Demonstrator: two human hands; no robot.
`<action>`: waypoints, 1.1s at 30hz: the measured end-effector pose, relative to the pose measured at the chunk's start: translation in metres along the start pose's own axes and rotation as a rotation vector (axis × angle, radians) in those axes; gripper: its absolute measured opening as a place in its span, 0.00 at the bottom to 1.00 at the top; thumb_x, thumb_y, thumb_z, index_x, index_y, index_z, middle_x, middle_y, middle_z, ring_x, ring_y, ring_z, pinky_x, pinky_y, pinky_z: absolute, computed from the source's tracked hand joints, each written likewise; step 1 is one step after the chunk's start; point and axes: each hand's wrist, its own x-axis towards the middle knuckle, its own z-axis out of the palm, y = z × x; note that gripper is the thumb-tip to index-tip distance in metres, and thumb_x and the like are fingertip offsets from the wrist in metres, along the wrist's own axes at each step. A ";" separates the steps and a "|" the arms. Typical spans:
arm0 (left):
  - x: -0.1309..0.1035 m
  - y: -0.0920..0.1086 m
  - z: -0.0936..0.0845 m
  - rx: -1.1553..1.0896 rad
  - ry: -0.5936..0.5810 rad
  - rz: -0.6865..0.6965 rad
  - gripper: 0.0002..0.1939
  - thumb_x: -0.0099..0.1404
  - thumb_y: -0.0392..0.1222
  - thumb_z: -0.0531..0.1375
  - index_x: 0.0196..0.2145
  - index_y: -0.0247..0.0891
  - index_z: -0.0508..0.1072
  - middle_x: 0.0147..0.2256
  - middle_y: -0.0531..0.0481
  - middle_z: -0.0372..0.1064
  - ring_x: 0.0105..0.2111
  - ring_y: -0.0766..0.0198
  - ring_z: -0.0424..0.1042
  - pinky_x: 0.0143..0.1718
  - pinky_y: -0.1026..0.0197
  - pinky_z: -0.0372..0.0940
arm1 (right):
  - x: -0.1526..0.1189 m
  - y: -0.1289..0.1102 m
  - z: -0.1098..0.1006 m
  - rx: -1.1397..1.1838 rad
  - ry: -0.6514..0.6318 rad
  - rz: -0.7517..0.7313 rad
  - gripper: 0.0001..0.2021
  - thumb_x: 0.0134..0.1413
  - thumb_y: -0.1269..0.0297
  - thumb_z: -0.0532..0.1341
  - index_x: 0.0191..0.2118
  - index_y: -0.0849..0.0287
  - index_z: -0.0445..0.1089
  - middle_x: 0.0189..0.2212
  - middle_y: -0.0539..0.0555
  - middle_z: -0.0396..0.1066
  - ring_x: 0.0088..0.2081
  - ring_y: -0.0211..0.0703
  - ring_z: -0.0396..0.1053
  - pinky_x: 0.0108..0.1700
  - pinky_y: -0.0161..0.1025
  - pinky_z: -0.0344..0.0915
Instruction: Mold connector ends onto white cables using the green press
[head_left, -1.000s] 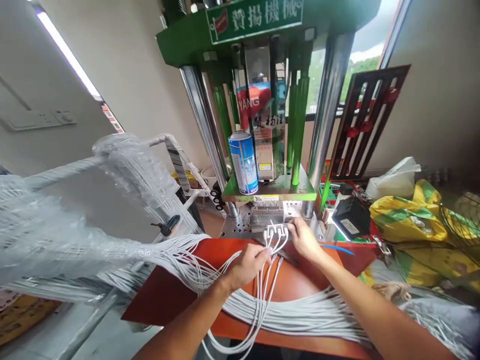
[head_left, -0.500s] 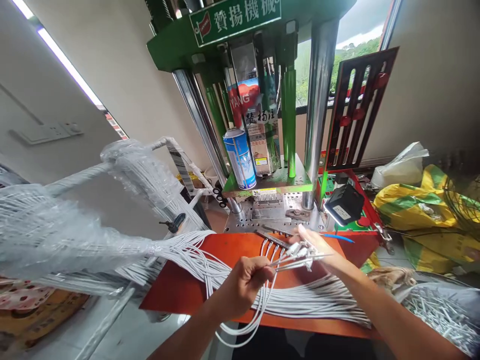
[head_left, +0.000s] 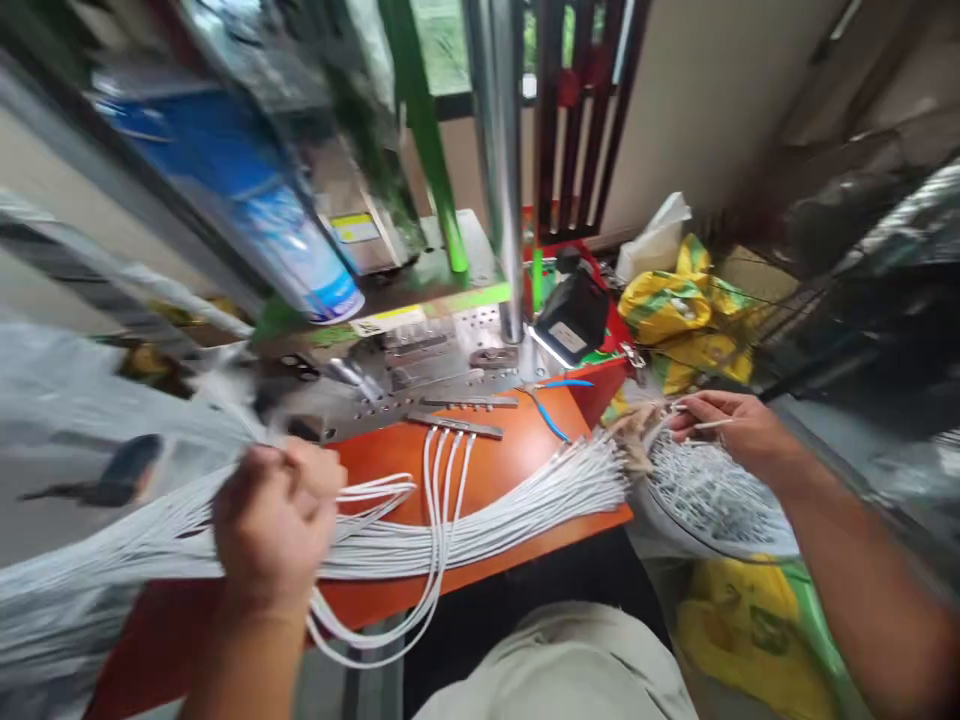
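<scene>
In the head view, my left hand [head_left: 277, 520] is closed in a fist around white cables; a bent loop of the cables [head_left: 379, 488] sticks out to its right. My right hand [head_left: 731, 425] is at the right, fingers pinched on small white plastic scraps [head_left: 711, 425], over a bowl of similar white scraps [head_left: 712, 490]. Between the hands a thick bundle of white cables [head_left: 525, 505] lies across the orange board [head_left: 517, 455]. Several cables run up into a slotted metal bar [head_left: 457, 426]. Blue-handled pliers [head_left: 551, 415] lie near the board's back edge.
A press with a steel column [head_left: 506, 180] and drilled metal bed [head_left: 472, 330] stands behind the board. A blue spray can [head_left: 300, 250] sits on its green plate. A black box [head_left: 574, 315] and yellow bags [head_left: 667, 305] are at the back right. Wrapped cables [head_left: 75, 400] fill the left.
The view has turned right and down. My hands have moved apart: the left one went left with the cables, the right one went right to the scrap bowl, carrying white pieces.
</scene>
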 end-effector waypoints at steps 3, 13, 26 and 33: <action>0.045 -0.041 -0.028 0.083 0.241 -0.276 0.19 0.69 0.59 0.58 0.36 0.38 0.69 0.30 0.53 0.67 0.33 0.62 0.68 0.40 0.52 0.70 | -0.011 0.027 -0.074 -0.441 0.268 0.026 0.20 0.54 0.45 0.67 0.30 0.60 0.73 0.27 0.61 0.75 0.30 0.50 0.74 0.37 0.48 0.71; -0.065 -0.035 0.062 0.903 -0.819 0.219 0.17 0.76 0.45 0.56 0.58 0.42 0.70 0.62 0.43 0.64 0.64 0.52 0.62 0.66 0.47 0.61 | 0.000 -0.005 0.162 -0.742 -0.160 -0.770 0.17 0.70 0.60 0.52 0.58 0.58 0.67 0.57 0.62 0.69 0.58 0.55 0.66 0.60 0.53 0.63; -0.062 -0.044 0.056 1.082 -0.752 0.533 0.17 0.76 0.53 0.53 0.36 0.38 0.68 0.33 0.48 0.66 0.34 0.57 0.65 0.35 0.53 0.62 | 0.066 -0.025 0.246 -0.535 -0.218 -0.695 0.14 0.73 0.55 0.50 0.38 0.55 0.66 0.36 0.56 0.66 0.39 0.49 0.64 0.43 0.46 0.63; 0.040 -0.047 0.077 0.992 -0.614 0.804 0.19 0.76 0.42 0.52 0.26 0.38 0.68 0.24 0.50 0.63 0.26 0.62 0.63 0.32 0.57 0.61 | 0.162 -0.087 0.285 -0.352 -0.050 -0.803 0.19 0.71 0.50 0.50 0.41 0.56 0.72 0.38 0.59 0.72 0.46 0.55 0.69 0.53 0.54 0.66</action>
